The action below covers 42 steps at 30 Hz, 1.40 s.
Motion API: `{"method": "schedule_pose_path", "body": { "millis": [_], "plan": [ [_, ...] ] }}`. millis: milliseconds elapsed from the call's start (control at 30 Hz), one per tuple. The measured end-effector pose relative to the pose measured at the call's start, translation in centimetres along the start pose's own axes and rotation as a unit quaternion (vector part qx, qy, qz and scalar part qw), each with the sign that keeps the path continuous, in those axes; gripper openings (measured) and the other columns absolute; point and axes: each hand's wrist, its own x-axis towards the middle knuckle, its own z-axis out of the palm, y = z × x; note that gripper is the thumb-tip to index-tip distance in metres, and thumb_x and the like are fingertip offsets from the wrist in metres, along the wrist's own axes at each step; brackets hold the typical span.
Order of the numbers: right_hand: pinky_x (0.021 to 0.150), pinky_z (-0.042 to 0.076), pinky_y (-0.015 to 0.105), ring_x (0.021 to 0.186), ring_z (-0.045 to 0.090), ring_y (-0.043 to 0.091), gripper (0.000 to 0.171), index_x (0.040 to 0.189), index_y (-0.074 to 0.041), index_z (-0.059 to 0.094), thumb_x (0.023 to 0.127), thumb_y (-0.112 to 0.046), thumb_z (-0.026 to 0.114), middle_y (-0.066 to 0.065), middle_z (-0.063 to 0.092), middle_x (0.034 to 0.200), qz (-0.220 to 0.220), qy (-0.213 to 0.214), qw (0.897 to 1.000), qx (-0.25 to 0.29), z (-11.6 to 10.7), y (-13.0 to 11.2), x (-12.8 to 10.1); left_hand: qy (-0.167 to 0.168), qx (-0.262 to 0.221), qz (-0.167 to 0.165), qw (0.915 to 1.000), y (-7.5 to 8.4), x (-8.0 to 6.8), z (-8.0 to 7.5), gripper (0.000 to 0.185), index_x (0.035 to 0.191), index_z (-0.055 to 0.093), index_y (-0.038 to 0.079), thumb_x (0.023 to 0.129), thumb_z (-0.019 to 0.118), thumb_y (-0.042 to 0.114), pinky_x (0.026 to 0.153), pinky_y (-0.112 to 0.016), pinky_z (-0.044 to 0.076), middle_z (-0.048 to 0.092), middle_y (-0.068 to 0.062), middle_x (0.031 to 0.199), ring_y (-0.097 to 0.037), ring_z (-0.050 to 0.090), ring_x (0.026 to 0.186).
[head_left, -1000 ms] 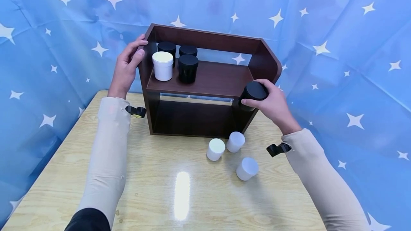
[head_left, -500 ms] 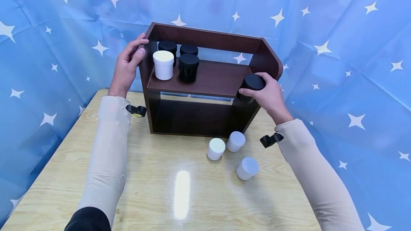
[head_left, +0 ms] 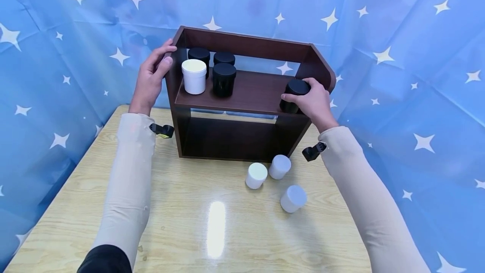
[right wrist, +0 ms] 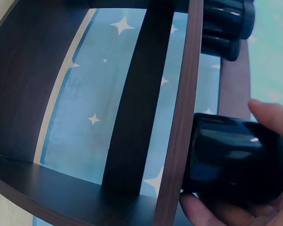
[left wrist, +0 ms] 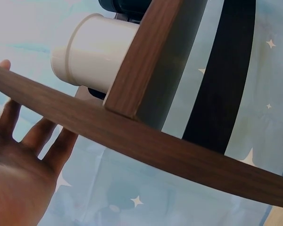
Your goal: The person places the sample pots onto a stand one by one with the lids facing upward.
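A dark brown two-tier shelf [head_left: 257, 92] stands on the table. My left hand [head_left: 149, 81] rests against its left side panel, fingers fairly straight, one fingertip reaching over the edge. My right hand [head_left: 317, 102] grips a black lidded jar [head_left: 292, 96] between thumb and fingers at the right end of the upper board. In the right wrist view, the jar's base [right wrist: 198, 150] meets or nearly meets the board. On the left of that board stand a white jar [head_left: 194, 79] and three black ones, the front one [head_left: 224, 81] beside the white jar.
Three small white jars stand on the wooden table [head_left: 182, 222] before the shelf's right end: one [head_left: 256, 176], another [head_left: 280, 167] beside it, and a third [head_left: 293, 199] nearer me. Blue star-patterned cloth [head_left: 398, 75] hangs behind and at both sides.
My right hand has moved the black jar up, inward and slightly left, from before the upper board to its right end. The left hand has stayed on the side panel.
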Motion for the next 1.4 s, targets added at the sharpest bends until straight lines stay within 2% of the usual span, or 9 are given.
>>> {"method": "schedule_pose_path", "body": {
  "millis": [300,533,767,1067,1400],
  "plan": [
    [0.109,0.049,0.052,0.131,0.047,0.034,0.090,0.156,-0.009,0.027,0.088,-0.050,0.070,0.019,0.041,0.154,0.009,0.008,1.000,-0.002,0.7,-0.7,0.7,-0.001,0.004,-0.004,1.0000,0.0,0.1,0.1,0.035,0.135,0.062,0.019,0.102,0.055,0.027,0.126,-0.038,0.029,0.040,0.007,0.161,-0.010,0.032,0.153],
    [0.113,0.046,0.050,0.136,0.044,0.032,0.087,0.154,-0.011,0.028,0.088,-0.049,0.071,0.016,0.042,0.154,0.028,0.019,0.999,0.017,1.6,-1.1,2.2,0.012,0.004,0.001,0.9999,0.2,-0.1,-0.1,0.037,0.136,0.062,0.014,0.102,0.054,0.026,0.126,-0.037,0.029,0.041,0.004,0.161,-0.010,0.032,0.152],
    [0.115,0.044,0.048,0.139,0.043,0.030,0.084,0.152,-0.010,0.030,0.088,-0.045,0.072,0.014,0.043,0.154,0.040,0.038,0.998,0.019,2.3,-1.4,3.6,0.006,0.002,-0.007,1.0000,0.6,0.0,0.3,0.037,0.136,0.062,0.016,0.101,0.055,0.027,0.126,-0.036,0.029,0.041,0.007,0.161,-0.009,0.032,0.152],
    [0.116,0.044,0.046,0.142,0.040,0.029,0.087,0.156,-0.013,0.025,0.089,-0.044,0.072,0.012,0.039,0.158,0.056,0.038,0.997,0.021,3.2,-2.2,5.1,0.010,0.009,-0.006,0.9999,0.7,-0.3,0.1,0.038,0.137,0.061,0.014,0.102,0.054,0.026,0.126,-0.035,0.028,0.041,0.006,0.161,-0.009,0.032,0.152],
    [0.120,0.040,0.046,0.144,0.039,0.033,0.090,0.158,-0.010,0.010,0.094,-0.042,0.066,0.017,0.030,0.162,0.060,0.018,0.998,0.008,3.3,-2.3,6.6,0.007,0.014,-0.005,0.9999,0.8,-0.4,0.3,0.038,0.137,0.061,0.013,0.101,0.055,0.026,0.126,-0.036,0.028,0.041,0.004,0.161,-0.010,0.033,0.152]
  ]
}}
